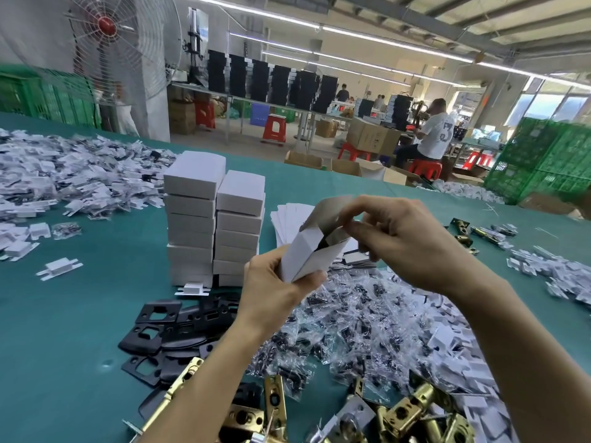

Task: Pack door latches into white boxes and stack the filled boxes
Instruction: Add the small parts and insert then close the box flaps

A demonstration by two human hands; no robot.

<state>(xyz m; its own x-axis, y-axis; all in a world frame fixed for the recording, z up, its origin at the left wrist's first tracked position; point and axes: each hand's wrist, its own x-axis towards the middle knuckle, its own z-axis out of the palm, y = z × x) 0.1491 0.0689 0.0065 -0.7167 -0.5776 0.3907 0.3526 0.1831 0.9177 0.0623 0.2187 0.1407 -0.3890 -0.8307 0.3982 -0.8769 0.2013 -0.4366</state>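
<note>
In the middle of the frame, the left hand (pixel 271 292) has its fingers wrapped round a white box (pixel 307 257), held up above the desk (pixel 80 330). The right hand (pixel 406 241) pinches the open flap (pixel 329 209) at the top end. Something dark sits inside, so I think this is the closing step. Next, tuck the flap in, then set the box on the stacks (pixel 192 219) just left.

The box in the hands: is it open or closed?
Open. The box has its flap raised, pinched by the right hand; dark inside shows.
</note>
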